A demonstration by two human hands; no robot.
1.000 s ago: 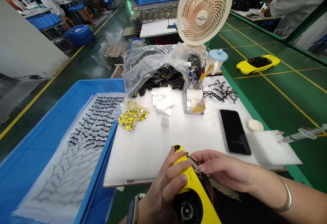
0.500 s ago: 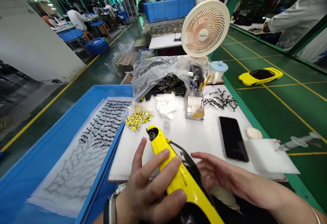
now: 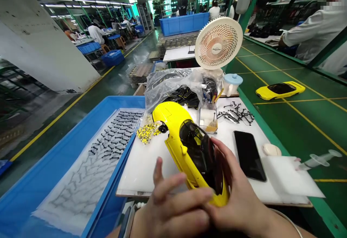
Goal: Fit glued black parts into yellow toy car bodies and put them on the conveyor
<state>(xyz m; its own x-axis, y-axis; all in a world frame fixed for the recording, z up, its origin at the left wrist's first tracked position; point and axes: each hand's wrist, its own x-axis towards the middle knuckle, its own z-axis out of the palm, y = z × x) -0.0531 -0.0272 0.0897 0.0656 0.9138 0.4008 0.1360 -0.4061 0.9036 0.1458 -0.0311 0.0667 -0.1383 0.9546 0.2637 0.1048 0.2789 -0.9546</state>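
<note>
Clock positions are read from the middle of the view. Blue tray (image 3: 62,154), eight o'clock: contains rows of slim black parts (image 3: 116,133) on a translucent white sheet (image 3: 67,202), with further dark shapes showing through from underneath. White tabletop (image 3: 141,173), six o'clock, alongside the tray. Large clear bag (image 3: 159,86), twelve o'clock: black pieces with yellow edging inside (the model car hides part of them). Yellow model car (image 3: 176,122), six o'clock: tilted, above the tabletop. Right hand (image 3: 238,198), five o'clock: closed around the near end of the car. Left hand (image 3: 173,205), six o'clock: fingers spread, blurred, nothing gripped; whether it touches the car cannot be determined. Lidded mug (image 3: 230,89), two o'clock: blue lid on, contents hidden. Clear box (image 3: 213,128), four o'clock: holds a white roll (image 3: 207,115). Small clear bag (image 3: 146,133), eight o'clock: tiny yellow-and-black parts.
</note>
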